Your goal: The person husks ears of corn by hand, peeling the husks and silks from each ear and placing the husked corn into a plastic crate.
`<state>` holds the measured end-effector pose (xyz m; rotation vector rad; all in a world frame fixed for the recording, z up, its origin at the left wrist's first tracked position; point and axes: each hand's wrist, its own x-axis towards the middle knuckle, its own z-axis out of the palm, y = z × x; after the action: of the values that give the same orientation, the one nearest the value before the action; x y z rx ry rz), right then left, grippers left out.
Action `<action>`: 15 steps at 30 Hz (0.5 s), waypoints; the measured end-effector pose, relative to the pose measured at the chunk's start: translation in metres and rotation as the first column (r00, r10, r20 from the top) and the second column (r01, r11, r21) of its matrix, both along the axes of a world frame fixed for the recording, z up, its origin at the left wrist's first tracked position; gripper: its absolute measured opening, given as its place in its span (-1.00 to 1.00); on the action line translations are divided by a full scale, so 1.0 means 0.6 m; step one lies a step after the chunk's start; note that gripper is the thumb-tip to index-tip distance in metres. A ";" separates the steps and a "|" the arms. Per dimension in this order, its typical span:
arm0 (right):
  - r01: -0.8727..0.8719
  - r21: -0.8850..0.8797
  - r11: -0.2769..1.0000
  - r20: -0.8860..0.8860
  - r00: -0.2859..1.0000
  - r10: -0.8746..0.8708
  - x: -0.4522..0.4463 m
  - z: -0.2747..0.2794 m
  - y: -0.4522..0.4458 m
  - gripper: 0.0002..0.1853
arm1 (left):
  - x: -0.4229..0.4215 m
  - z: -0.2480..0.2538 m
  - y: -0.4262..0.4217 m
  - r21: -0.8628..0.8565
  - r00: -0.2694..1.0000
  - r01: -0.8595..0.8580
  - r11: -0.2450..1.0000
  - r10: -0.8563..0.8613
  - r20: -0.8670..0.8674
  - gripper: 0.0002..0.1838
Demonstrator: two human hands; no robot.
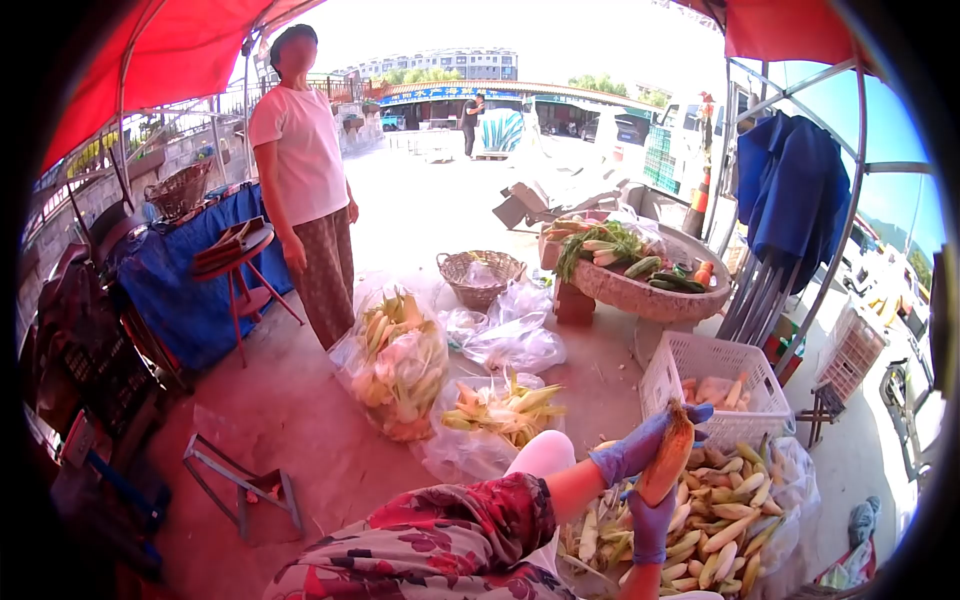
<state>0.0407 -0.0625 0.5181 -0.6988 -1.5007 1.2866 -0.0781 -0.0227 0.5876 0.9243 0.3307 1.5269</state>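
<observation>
An ear of corn (669,458) with brownish husk stands tilted above a corn pile, brown at its upper end. My left hand (636,447), in a purple glove, reaches across from the left and is closed around its upper part, fingers passing behind it. Lower down, my right hand (652,522), also gloved, grips the bottom of the same ear. Beneath both hands lies the heap of corn ears (725,520), pale and partly husked. A white plastic crate (705,425) with orange-pink produce inside stands just beyond the heap.
A person (300,150) stands at left near a bulging bag of husks (395,355). An open bag of husks (505,410) lies closer. Behind are a wicker basket (480,290) and a round stone basin (650,290) with vegetables. A folding stool frame (245,485) stands left.
</observation>
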 end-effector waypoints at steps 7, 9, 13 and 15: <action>-0.359 -0.320 0.876 -0.075 0.932 0.355 0.024 0.058 -0.026 -0.46 | -0.029 -0.004 -0.013 0.064 0.989 0.098 0.993 -0.090 -0.118 -0.53; -0.369 -0.305 0.878 -0.098 0.929 0.357 0.024 0.040 -0.020 -0.47 | -0.024 -0.009 -0.012 -0.041 0.997 0.079 0.996 -0.079 -0.011 -0.52; -0.409 -0.283 0.868 -0.157 0.912 0.378 0.032 0.010 -0.011 -0.57 | -0.006 -0.018 -0.010 -0.320 0.952 0.111 0.941 -0.009 0.306 -0.57; -0.434 -0.285 0.854 -0.136 0.901 0.412 0.040 0.004 -0.006 -0.58 | -0.006 -0.030 -0.008 -0.353 0.921 0.181 0.918 -0.032 0.389 -0.58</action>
<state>0.0645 -0.0663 0.5202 -0.5228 -1.4574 1.8962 -0.0817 -0.0275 0.5695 0.3227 0.2789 1.4323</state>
